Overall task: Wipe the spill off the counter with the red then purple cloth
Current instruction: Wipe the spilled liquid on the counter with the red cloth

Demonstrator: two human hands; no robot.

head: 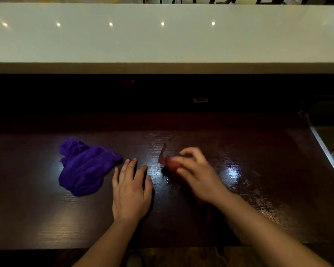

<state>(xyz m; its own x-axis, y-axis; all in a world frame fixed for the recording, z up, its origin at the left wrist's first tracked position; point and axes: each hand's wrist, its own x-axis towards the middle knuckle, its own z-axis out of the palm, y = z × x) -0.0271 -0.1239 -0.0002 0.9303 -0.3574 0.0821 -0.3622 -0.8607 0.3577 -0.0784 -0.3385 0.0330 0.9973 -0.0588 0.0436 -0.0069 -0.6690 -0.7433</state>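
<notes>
My right hand (196,172) is blurred and closed over the red cloth (169,164), of which only a small bunched part shows under the fingers, pressed on the dark wooden counter (37,218). A thin wet spill (163,151) streaks the wood just above and left of that hand, with droplets below it. My left hand (131,187) lies flat on the counter with fingers spread, holding nothing. The purple cloth (84,168) sits crumpled on the counter to the left of my left hand, untouched.
A raised white ledge (162,41) runs across the back above a dark recess. A metal sink (332,149) with its drain sits at the right edge. Wet smears glisten on the counter's right side (258,197). The counter's front edge is near my forearms.
</notes>
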